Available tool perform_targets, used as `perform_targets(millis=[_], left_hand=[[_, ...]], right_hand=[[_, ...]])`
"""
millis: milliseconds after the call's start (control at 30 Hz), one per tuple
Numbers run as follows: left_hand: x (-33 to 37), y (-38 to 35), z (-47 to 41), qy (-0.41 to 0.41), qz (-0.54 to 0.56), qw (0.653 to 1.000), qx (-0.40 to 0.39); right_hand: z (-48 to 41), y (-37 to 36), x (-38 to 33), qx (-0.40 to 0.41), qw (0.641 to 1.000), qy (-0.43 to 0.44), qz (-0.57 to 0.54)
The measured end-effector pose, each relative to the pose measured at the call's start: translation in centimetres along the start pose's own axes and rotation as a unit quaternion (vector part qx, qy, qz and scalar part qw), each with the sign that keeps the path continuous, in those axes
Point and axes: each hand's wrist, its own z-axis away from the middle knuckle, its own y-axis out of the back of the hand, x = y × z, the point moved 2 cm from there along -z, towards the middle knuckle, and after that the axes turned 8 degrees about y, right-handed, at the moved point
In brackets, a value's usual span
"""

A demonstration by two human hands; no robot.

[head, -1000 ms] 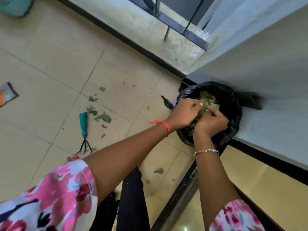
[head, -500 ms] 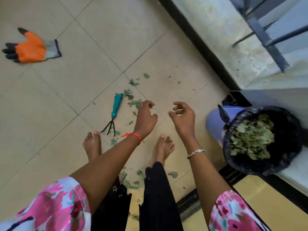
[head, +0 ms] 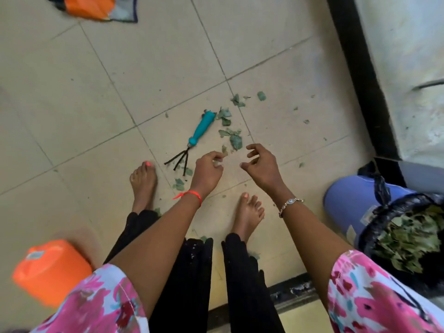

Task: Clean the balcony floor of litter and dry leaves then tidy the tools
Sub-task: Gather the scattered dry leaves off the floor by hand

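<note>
Green leaf scraps (head: pixel 234 140) are seen on the floor (head: pixel 72 104) in the head view, just at 12 o'clock from both hands. The left hand (head: pixel 207 170) and the right hand (head: pixel 260 165) are held low over the floor, near each other. Their fingers are loosely curled and nothing is plainly held in either.

One second ago both hands were pressed into the bin (head: pixel 346 203) with a handful of leaves. Now they have been brought back over the floor. The bin, lined with a black bag (head: pixel 374 227) and well filled, is left at 4 o'clock. One load is therefore judged as delivered, and the next gathering is about to begin.

The rake (head: pixel 192 140) lies untouched at 11 o'clock from the left hand, with scraps just beside its handle. More scraps are found around the feet (head: pixel 144 181), toward 6 o'clock. A glove (head: pixel 96 7) lies at the 11 o'clock edge and an orange container (head: pixel 50 272) at 8 o'clock. The tidying of the tools is not yet started.
</note>
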Motion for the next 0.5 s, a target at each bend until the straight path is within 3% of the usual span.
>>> perform_targets(millis=[267,500], left_hand=[[6.6,6.6,4.9,-0.064,-0.116,0.990,-0.056],[17.1,19.2,11.9,-0.197,-0.235,0.946,-0.104]], right_hand=[[4.3,2.8,-7.7,0.031,0.999,-0.009,0.000],[11.3,7.4,-20.4,0.104,0.995,0.005,-0.008]])
